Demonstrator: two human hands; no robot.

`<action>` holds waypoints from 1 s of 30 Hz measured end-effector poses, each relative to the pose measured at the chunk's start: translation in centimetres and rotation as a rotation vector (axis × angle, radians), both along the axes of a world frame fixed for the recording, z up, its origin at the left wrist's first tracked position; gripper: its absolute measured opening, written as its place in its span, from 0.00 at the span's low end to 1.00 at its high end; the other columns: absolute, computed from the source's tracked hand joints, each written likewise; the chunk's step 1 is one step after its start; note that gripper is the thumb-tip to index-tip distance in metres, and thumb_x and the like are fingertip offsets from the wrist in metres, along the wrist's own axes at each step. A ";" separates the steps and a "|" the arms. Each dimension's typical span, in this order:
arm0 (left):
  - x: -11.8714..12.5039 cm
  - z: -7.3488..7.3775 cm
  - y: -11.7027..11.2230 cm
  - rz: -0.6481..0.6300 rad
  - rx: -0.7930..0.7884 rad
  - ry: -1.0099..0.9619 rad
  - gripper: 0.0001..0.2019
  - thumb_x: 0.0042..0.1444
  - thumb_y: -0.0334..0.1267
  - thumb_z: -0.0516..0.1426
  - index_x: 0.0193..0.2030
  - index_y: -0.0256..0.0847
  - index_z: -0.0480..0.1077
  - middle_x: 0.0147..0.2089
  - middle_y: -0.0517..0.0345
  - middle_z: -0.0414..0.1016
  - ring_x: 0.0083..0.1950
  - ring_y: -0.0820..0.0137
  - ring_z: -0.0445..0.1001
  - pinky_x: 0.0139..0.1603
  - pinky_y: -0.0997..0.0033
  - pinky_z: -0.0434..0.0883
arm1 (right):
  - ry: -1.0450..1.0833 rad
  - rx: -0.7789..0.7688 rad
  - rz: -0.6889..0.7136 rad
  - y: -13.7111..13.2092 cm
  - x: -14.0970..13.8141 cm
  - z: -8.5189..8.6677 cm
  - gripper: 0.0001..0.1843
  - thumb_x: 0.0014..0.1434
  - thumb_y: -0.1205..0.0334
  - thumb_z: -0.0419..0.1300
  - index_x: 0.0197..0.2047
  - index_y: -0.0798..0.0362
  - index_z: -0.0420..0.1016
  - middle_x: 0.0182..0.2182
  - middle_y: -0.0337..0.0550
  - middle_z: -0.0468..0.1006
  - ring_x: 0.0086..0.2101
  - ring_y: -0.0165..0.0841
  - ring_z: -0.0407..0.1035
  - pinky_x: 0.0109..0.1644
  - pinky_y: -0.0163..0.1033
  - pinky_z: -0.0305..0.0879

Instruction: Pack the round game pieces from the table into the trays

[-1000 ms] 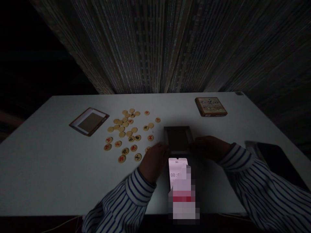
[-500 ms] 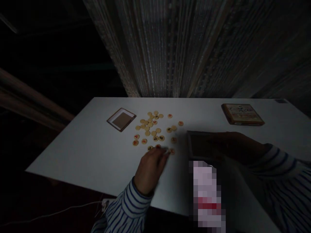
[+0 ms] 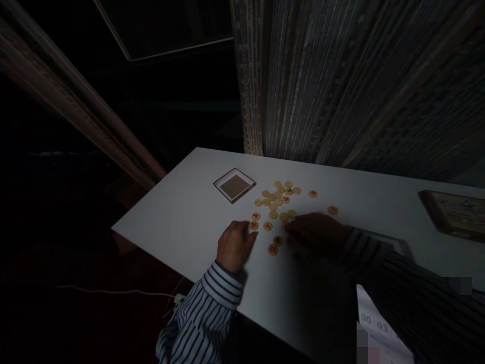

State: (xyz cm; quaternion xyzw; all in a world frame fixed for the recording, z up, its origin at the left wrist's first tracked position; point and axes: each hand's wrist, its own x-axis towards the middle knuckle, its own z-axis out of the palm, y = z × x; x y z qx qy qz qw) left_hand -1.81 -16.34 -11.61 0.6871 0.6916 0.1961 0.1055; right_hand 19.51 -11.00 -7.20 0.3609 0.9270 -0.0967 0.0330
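Centre frame: the left hand (image 3: 234, 246), fingers loosely together, touches round wooden discs (image 3: 278, 194) on a smooth white table (image 3: 182, 222). The right hand (image 3: 316, 233) is too dark to tell how its fingers stand.

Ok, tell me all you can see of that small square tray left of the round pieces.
The square tray is shallow, with a dark brown outer edge, a white inner rim and a flat tan centre, cardboard by its look. It lies flat on the white table, cornerwise to the camera, apart from the round pieces; nothing touches it.
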 end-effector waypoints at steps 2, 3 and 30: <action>0.2 -0.1 0.4 -0.001 -0.017 0.017 0.15 0.56 0.43 0.52 0.46 0.38 0.69 0.40 0.51 0.71 0.40 0.67 0.71 0.42 0.67 0.68 | -0.007 -0.019 -0.001 0.1 -0.9 -0.1 0.11 0.56 0.63 0.50 0.38 0.51 0.74 0.36 0.45 0.77 0.36 0.36 0.71 0.36 0.37 0.61; 0.2 -0.2 0.6 -0.001 -0.020 0.020 0.15 0.56 0.43 0.51 0.46 0.39 0.70 0.40 0.52 0.71 0.40 0.67 0.71 0.42 0.68 0.67 | -0.010 -0.028 0.000 0.1 -1.1 -0.1 0.11 0.56 0.63 0.51 0.36 0.50 0.74 0.35 0.45 0.77 0.35 0.36 0.71 0.35 0.37 0.61; 8.4 3.5 -3.7 -0.363 -0.007 -0.757 0.10 0.53 0.35 0.55 0.40 0.39 0.73 0.34 0.55 0.76 0.27 0.75 0.69 0.31 0.73 0.70 | 0.934 -0.369 -0.406 -6.8 4.7 0.3 0.14 0.53 0.52 0.57 0.38 0.52 0.75 0.32 0.42 0.79 0.32 0.31 0.73 0.35 0.36 0.71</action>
